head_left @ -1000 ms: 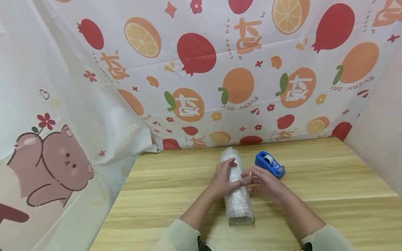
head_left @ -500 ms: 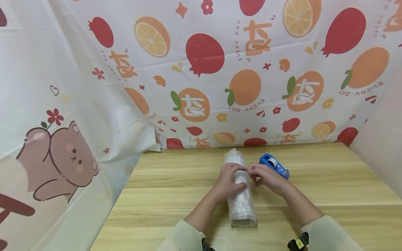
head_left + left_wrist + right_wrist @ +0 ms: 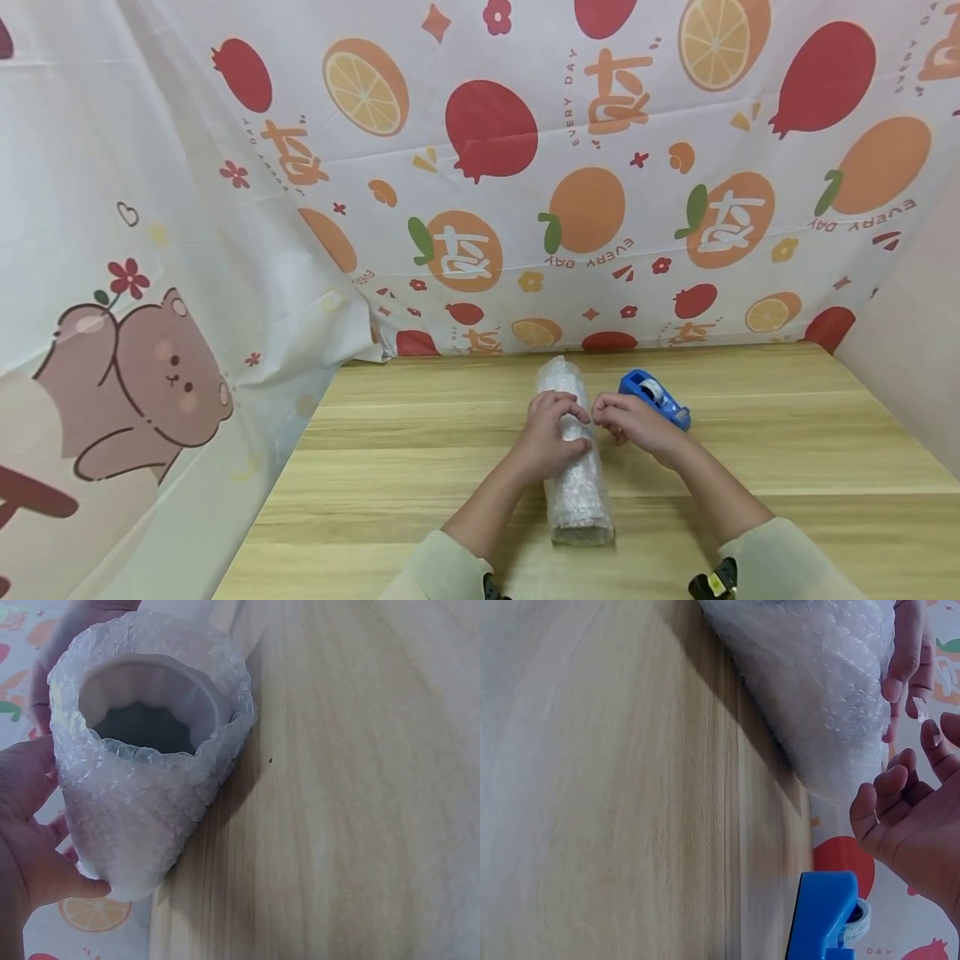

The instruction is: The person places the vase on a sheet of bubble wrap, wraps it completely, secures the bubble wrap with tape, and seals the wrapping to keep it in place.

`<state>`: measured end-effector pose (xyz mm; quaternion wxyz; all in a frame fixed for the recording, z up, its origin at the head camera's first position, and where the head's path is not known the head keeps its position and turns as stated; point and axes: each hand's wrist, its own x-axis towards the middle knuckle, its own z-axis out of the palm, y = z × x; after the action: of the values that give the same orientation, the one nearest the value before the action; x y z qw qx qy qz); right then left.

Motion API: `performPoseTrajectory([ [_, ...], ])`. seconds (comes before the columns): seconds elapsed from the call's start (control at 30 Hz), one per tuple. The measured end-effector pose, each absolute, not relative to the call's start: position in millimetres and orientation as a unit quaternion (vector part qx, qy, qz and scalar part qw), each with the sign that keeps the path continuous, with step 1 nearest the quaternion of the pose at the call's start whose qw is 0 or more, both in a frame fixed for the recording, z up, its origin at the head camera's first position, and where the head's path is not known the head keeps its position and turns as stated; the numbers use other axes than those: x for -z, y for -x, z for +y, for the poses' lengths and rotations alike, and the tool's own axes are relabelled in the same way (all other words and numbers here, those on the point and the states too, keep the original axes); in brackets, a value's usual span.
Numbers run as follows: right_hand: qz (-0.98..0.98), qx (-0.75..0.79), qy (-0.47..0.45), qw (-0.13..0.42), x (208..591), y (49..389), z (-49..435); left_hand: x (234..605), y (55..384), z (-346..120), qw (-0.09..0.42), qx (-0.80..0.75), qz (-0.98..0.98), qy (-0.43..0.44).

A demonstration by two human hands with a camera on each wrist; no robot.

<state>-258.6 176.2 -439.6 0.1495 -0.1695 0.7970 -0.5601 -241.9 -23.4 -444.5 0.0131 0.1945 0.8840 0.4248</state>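
Note:
A vase-like thing with a fluted pale mouth (image 3: 161, 675) lies wrapped in bubble wrap (image 3: 581, 500), its open end towards me. My left hand (image 3: 549, 437) straddles the roll, with the thumb on its near side and the fingers bent over the top. Beside the roll's right side, my right hand (image 3: 637, 423) has its fingertips close to the left fingers. A small strip of clear tape (image 3: 920, 709) shows at the right index fingertip, between the two hands. Whether the tape touches the wrap is hidden.
A blue tape dispenser (image 3: 654, 398) with a roll of clear tape stands just beyond my right hand. The wooden table (image 3: 390, 467) ends at a fruit-printed cloth (image 3: 375, 275) behind. A bear-printed cloth (image 3: 172, 367) hangs at the left.
My right hand has moved slightly forward and its fingers have drawn together. The left fingers have moved towards the right fingertips. The roll stays in place while the head view shifts a little.

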Motion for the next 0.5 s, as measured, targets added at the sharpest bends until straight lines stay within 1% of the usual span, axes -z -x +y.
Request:
performPoseTrajectory([
  [0.23, 0.847, 0.488, 0.187, 0.097, 441.3, 259.9, 175.3, 445.3, 241.7, -23.9, 0.014, -0.428, 0.881, -0.202],
  [0.5, 0.88, 0.443, 0.166, 0.047, 433.9, 259.6, 175.0, 445.4, 241.0, -25.3, -0.006, -0.429, 0.875, -0.225],
])
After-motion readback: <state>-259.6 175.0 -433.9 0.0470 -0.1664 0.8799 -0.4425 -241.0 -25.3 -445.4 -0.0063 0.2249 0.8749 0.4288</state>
